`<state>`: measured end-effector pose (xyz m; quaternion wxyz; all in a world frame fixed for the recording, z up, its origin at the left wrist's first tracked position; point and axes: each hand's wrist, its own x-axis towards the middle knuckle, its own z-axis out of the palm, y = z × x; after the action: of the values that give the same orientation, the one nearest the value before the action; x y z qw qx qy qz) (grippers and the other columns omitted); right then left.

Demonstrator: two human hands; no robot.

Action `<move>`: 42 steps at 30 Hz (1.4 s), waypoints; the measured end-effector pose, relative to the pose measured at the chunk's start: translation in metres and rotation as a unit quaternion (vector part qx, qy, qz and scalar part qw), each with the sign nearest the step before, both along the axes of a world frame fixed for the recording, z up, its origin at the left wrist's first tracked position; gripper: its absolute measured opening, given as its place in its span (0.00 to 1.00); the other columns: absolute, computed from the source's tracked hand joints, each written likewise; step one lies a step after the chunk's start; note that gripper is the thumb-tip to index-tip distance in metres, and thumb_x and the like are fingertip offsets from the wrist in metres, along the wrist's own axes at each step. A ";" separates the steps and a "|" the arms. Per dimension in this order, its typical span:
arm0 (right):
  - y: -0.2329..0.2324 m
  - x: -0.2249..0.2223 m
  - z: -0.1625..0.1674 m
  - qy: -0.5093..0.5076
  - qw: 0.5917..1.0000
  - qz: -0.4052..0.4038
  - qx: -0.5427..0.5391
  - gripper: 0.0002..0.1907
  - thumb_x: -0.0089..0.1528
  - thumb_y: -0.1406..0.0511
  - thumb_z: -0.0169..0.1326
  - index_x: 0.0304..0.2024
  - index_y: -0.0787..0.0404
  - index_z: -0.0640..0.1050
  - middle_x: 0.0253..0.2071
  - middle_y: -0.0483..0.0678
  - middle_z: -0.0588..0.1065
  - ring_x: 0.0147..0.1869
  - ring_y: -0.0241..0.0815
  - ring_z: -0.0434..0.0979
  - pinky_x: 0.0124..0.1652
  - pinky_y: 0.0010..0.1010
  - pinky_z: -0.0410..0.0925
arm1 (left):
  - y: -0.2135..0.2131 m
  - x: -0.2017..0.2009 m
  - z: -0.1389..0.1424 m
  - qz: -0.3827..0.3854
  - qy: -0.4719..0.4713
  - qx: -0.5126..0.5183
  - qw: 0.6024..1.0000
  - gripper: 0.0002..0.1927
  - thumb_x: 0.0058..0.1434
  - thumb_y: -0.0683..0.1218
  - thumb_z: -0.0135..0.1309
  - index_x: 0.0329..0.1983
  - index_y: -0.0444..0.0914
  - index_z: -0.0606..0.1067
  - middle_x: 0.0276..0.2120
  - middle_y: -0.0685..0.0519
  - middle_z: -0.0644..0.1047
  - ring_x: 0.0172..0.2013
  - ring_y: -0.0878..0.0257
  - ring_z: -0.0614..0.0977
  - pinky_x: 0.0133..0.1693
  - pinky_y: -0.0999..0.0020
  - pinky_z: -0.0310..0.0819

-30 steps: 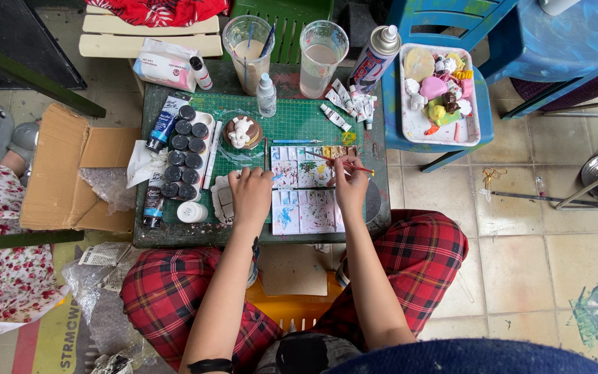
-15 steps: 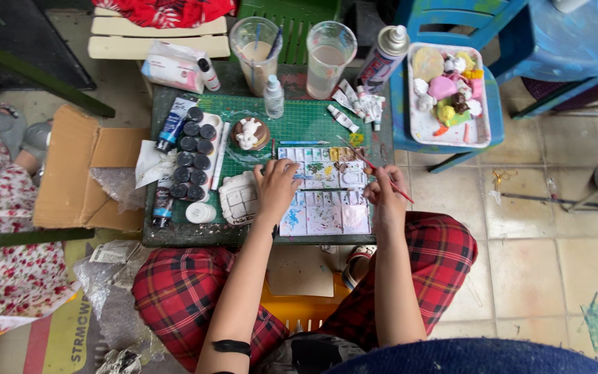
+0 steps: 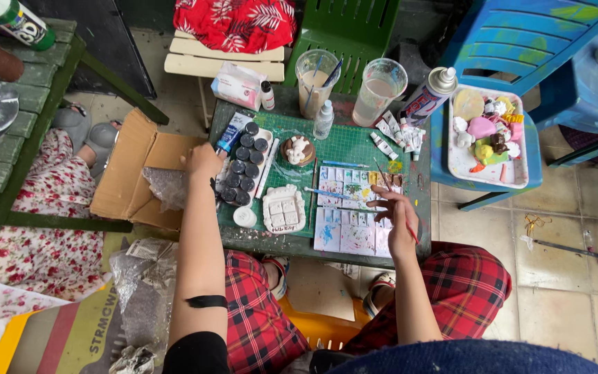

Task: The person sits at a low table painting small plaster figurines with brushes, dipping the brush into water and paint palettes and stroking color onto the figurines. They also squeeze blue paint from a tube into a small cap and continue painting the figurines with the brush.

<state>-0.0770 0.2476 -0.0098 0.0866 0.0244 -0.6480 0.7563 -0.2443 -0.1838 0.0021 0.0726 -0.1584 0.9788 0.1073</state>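
Seen from above, seated at a low green worktop [image 3: 354, 149] with red plaid trousers filling the lower frame. Left hand [image 3: 203, 163] stretched off the worktop's left edge to a crumpled clear plastic bag [image 3: 167, 187] lying in an open cardboard box [image 3: 133, 173]; fingertips hidden behind the knuckles, so cannot tell whether the fingers are closed on the plastic or only touching it. Right hand [image 3: 397, 215] poised over the worktop's right half, fingers pinched together around a thin paintbrush [image 3: 394, 197], its tip pointing up over the paint-smeared white palette [image 3: 354, 218], its lower end cut off behind the wrist. Near the worktop's middle, a white plaster slab [image 3: 284, 208], its moulded relief too small to make out, and above it a small brown-and-white figure [image 3: 298, 149]. Toward the worktop's left side, a white tray [image 3: 266, 163] holding two rows of dark-lidded paint pots [image 3: 242, 170], with a blue tube [image 3: 230, 136] at its top. At the worktop's far edge, two clear plastic cups: the left cup [image 3: 315, 76] with murky water and brushes standing in it, the right cup [image 3: 379, 90] with cloudy water only. Right of the worktop, a blue chair carrying a white rectangular tray [image 3: 513, 176] of small painted figures, shapes hard to tell apart, and a spray can [image 3: 427, 93] lying partly over its edge. Contents of the box mostly hidden by the arm.
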 end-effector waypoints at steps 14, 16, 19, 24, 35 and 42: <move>-0.006 0.002 -0.021 -0.013 0.997 -0.066 0.033 0.16 0.77 0.58 0.35 0.48 0.60 0.71 0.52 0.54 0.79 0.46 0.41 0.80 0.38 0.28 0.70 | -0.003 0.020 0.007 -0.123 0.148 0.146 0.970 0.16 0.56 0.56 0.67 0.40 0.43 0.82 0.41 0.51 0.82 0.44 0.51 0.83 0.46 0.54 0.75; -0.009 0.002 -0.021 -0.016 0.997 -0.066 0.039 0.16 0.77 0.58 0.36 0.47 0.61 0.71 0.52 0.54 0.79 0.45 0.41 0.80 0.37 0.27 0.70 | 0.025 0.025 0.007 -0.142 0.031 0.170 0.975 0.18 0.52 0.57 0.68 0.39 0.43 0.80 0.42 0.52 0.82 0.44 0.53 0.84 0.45 0.57 0.76; -0.012 0.002 -0.021 -0.021 0.997 -0.068 0.036 0.16 0.77 0.58 0.36 0.47 0.61 0.71 0.52 0.55 0.79 0.45 0.41 0.80 0.38 0.27 0.70 | 0.057 0.030 -0.008 -0.191 0.004 0.015 0.981 0.22 0.45 0.55 0.72 0.39 0.40 0.80 0.41 0.49 0.81 0.42 0.52 0.84 0.44 0.57 0.76; -0.011 0.004 -0.020 -0.019 0.997 -0.068 0.035 0.17 0.77 0.58 0.36 0.47 0.61 0.72 0.51 0.55 0.79 0.45 0.40 0.80 0.38 0.27 0.70 | 0.074 0.021 -0.037 -0.158 0.066 -0.219 0.961 0.12 0.53 0.48 0.67 0.37 0.39 0.80 0.41 0.47 0.80 0.39 0.52 0.85 0.37 0.60 0.79; -0.056 0.005 0.016 0.016 0.988 0.014 0.154 0.13 0.75 0.60 0.41 0.40 0.61 0.64 0.45 0.53 0.79 0.48 0.39 0.77 0.47 0.30 0.73 | 0.080 0.121 0.106 -0.140 0.054 0.349 0.925 0.25 0.51 0.47 0.69 0.52 0.45 0.77 0.44 0.51 0.83 0.44 0.58 0.86 0.42 0.65 0.79; -0.081 0.025 0.041 -0.058 0.979 -0.002 0.197 0.11 0.74 0.64 0.42 0.38 0.64 0.68 0.30 0.53 0.74 0.33 0.39 0.72 0.36 0.30 0.67 | 0.177 0.197 0.065 -0.388 0.264 0.240 0.850 0.25 0.59 0.56 0.64 0.50 0.35 0.74 0.41 0.45 0.77 0.40 0.51 0.83 0.41 0.57 0.77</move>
<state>-0.0523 0.1663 0.0317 0.0440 -0.0042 -0.7884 0.6136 -0.0473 -0.0063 0.0666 -0.1171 0.2912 0.8867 0.3394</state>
